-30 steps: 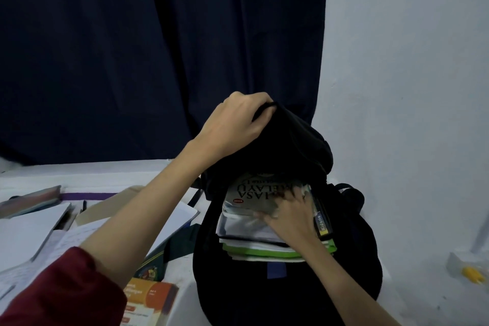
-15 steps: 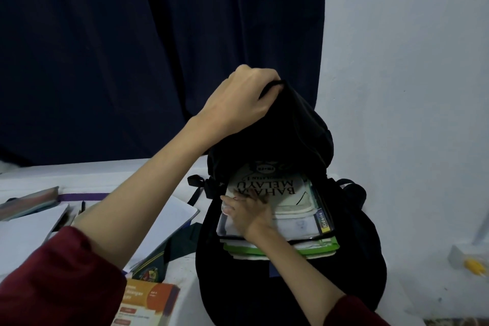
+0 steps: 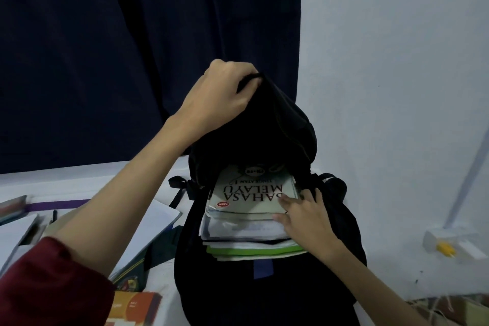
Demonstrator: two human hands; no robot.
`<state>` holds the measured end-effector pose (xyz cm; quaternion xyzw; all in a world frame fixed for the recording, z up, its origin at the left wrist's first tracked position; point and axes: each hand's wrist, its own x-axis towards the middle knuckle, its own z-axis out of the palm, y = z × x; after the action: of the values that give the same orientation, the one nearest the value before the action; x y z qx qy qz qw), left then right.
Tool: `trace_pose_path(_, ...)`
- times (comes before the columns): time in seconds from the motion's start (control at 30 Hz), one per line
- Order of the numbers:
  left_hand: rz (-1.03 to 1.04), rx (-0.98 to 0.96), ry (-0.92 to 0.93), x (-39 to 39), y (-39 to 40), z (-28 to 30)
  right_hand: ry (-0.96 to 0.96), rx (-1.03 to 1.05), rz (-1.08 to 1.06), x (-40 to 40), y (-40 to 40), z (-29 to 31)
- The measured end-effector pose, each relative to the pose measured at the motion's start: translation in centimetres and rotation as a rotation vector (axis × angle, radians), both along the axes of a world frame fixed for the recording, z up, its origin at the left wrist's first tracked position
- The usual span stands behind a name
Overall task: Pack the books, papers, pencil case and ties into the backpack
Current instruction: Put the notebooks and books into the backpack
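On your far left, a flat book or case [image 3: 13, 205] lies at the bench [image 3: 79, 180] edge, with loose white papers [image 3: 18, 233] and a pen [image 3: 54, 216] just beside it; whether that flat thing is the pencil case you cannot tell. Nearer you sit a white notebook [image 3: 156, 222], a dark green book [image 3: 137, 267] under it and an orange book [image 3: 135, 304]. So at least three books and some sheets are not yet packed. No ties are plainly visible.

Your left hand [image 3: 219, 98] has its grip curled round the top of the backpack [image 3: 264, 286], holding it up and open. Inside, a stack of books [image 3: 248, 219] stands partly in, perhaps four or five, the count unsure, with the Bahasa Melayu textbook [image 3: 251, 193] foremost. Your right hand [image 3: 307, 222] rests on the stack's right side, fingers fairly straight, pressing and not clasping.

Judged so, you are roughly halfway.
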<state>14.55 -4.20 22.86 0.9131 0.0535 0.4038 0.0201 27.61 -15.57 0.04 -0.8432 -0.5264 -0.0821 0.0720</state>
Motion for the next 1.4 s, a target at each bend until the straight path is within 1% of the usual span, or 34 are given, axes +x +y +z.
trace_pose_path(0.1, 0.012, 0.007, 0.004, -0.3, 0.0, 0.1, 0.066, 0.051, -0.085, 0.0, 0.0, 0.0)
trace_pose_path(0.23, 0.021, 0.026, 0.029, -0.4, -0.3, -0.1, 0.067, 0.048, -0.148, 0.8, 1.3, 0.7)
trace_pose_path(0.3, 0.022, 0.028, 0.029, -0.3, -0.3, -0.2, 0.019, 0.062, -0.114, 0.9, 1.6, 0.8)
trace_pose_path(0.4, 0.021, 0.013, 0.03, -0.3, 0.0, -0.4, -0.006, 0.238, 0.008, 0.7, 1.6, -0.1)
trace_pose_path(0.5, 0.007, -0.004, 0.028, -0.2, 0.2, -0.5, 0.034, 0.38, 0.07, 1.1, 1.4, -1.7)
trace_pose_path(0.63, 0.002, -0.023, 0.028, -0.2, 0.3, -0.8, 0.065, 0.412, 0.014, 1.2, 1.8, -1.6)
trace_pose_path(0.7, 0.011, -0.025, 0.04, -0.3, 0.2, -0.9, 0.026, 0.42, 0.006, 1.1, 2.0, -1.6)
trace_pose_path(0.8, 0.036, -0.013, 0.033, -0.8, 0.2, -1.2, -0.078, 0.467, 0.062, 0.8, 1.5, -2.2)
trace_pose_path(0.87, 0.051, -0.034, 0.025, -1.3, 0.2, -1.8, -0.132, 0.639, 0.088, -0.2, 0.3, -1.9)
trace_pose_path(0.97, 0.066, -0.1, 0.005, -2.1, 0.6, -3.7, -0.204, 1.013, 0.13, -2.4, -1.9, 0.2)
trace_pose_path(1.0, 0.082, -0.128, -0.001, -2.6, 0.8, -4.6, -0.202, 1.11, 0.154, -3.3, -2.5, 1.2)
trace_pose_path(1.1, 0.125, -0.206, -0.007, -3.7, 0.9, -7.8, -0.156, 1.29, 0.206, -5.3, -3.2, 4.6)
trace_pose_path(1.2, 0.137, -0.273, 0.039, -6.0, 0.8, -11.0, -0.134, 1.291, 0.229, -7.0, -1.8, 6.2)
trace_pose_path(1.27, 0.16, -0.322, 0.124, -8.1, 0.8, -12.8, -0.132, 1.209, 0.238, -7.9, -0.5, 6.1)
trace_pose_path(1.33, 0.192, -0.391, 0.233, -10.5, 0.9, -14.4, -0.119, 1.094, 0.246, -8.8, 0.8, 5.1)
trace_pose_path(1.4, 0.229, -0.479, 0.302, -13.3, 1.6, -16.0, -0.097, 1.012, 0.255, -10.3, 1.8, 3.8)
